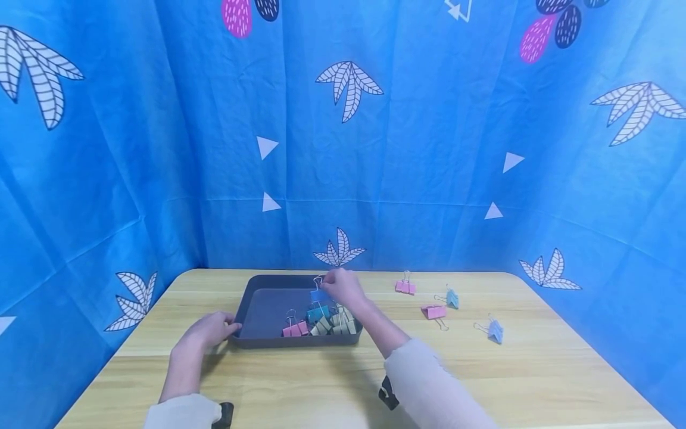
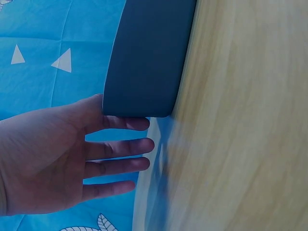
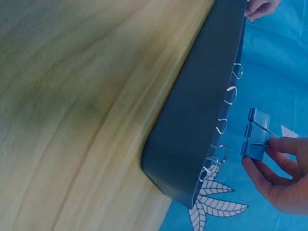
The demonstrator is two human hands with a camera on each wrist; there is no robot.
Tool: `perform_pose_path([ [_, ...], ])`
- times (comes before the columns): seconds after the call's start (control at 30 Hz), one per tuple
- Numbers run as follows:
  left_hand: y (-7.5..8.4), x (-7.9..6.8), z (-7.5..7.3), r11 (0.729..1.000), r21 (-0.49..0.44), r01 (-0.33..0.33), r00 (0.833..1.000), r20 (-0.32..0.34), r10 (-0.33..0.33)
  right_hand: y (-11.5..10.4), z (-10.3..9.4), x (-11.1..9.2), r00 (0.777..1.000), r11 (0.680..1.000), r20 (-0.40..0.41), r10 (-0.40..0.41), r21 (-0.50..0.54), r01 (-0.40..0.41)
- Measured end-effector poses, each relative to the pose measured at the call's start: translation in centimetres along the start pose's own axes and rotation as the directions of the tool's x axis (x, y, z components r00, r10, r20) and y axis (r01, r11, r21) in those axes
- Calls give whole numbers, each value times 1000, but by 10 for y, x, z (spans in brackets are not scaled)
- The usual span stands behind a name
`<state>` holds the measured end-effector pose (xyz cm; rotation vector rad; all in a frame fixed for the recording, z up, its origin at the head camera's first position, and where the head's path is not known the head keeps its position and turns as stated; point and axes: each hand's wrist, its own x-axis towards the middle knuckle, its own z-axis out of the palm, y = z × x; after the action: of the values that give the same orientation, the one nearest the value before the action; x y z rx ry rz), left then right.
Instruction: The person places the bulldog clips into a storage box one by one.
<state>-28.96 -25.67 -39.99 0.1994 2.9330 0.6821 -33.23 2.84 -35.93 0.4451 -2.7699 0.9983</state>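
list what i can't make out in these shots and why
- Head view: the exact count of pale clips in the tray; they overlap.
- Right wrist view: the tray's contents below the wire handles, hidden by its wall.
- Left wrist view: the tray's other end, cut off by the top edge.

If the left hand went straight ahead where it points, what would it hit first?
The tray, whose near left corner the left hand seems to touch now. Beyond that, a pink clip looks roughly in line, though depth is unclear.
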Motion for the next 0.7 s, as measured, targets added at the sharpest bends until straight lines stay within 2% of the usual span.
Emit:
perform_pose_path([
  [0.4, -2, -1, 1, 1000, -24, 19, 1000, 11, -19, -3, 19, 2, 1000, 1000, -17, 16, 17, -16],
  [0.7, -1, -1, 0, 999, -28, 24, 1000, 15, -23, -9, 36, 1, 999, 998, -31, -10, -57, 9],
])
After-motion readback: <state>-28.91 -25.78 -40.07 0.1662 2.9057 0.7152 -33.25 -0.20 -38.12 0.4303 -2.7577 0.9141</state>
